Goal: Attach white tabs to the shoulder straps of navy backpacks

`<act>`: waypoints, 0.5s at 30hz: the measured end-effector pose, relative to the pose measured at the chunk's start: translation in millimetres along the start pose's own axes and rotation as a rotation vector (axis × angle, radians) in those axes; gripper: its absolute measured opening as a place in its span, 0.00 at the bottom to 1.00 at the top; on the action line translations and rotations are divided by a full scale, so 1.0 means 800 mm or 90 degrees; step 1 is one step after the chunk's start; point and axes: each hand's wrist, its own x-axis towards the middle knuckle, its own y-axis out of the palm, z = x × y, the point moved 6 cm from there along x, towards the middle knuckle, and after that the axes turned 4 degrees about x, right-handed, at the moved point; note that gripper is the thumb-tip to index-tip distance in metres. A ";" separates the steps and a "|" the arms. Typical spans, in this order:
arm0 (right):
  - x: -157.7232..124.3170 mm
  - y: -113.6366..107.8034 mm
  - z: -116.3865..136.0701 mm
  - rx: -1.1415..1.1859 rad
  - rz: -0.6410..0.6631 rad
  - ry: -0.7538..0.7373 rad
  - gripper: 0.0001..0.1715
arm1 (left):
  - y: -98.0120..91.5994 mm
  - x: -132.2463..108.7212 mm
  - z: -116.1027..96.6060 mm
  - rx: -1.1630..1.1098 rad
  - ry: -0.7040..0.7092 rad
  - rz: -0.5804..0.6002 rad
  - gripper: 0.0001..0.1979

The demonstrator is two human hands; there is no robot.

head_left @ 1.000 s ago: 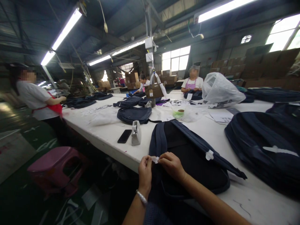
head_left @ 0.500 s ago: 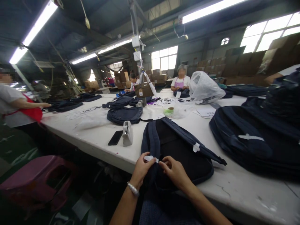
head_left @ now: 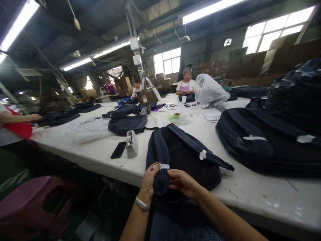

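Observation:
A dark navy backpack (head_left: 187,162) lies at the table's front edge with its straps upward. My left hand (head_left: 149,180) grips the left edge of its shoulder strap (head_left: 160,147), the thumb resting on the left end of a white zigzag-edged strip (head_left: 165,166). That strip lies across the strap. On the strap's other edge, my right hand (head_left: 182,182) is closed with thumb and fingers beside the strip's right end; its curled lower fingers are partly hidden. The other shoulder strap (head_left: 190,140) bears a white tab (head_left: 203,154).
A tape dispenser (head_left: 131,144) and a black phone (head_left: 118,150) stand left of the backpack on the white table (head_left: 100,157). More backpacks (head_left: 240,144) are piled at right. A pink stool (head_left: 32,201) is below left. Co-workers sit or stand around the table.
The white strip now lies flat across the strap, where before its end stuck up between my fingers. My right hand has moved round the strap's edge. The view has shifted right.

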 end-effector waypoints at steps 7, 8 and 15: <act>0.021 -0.010 0.036 -0.273 -0.178 -0.197 0.22 | -0.007 -0.020 -0.028 0.188 0.164 -0.059 0.24; 0.027 -0.010 0.035 -0.257 -0.176 -0.192 0.21 | -0.009 -0.018 -0.025 0.177 0.154 -0.061 0.24; 0.041 -0.015 0.030 -0.088 -0.102 -0.085 0.17 | -0.005 0.008 0.012 -0.073 0.003 0.023 0.21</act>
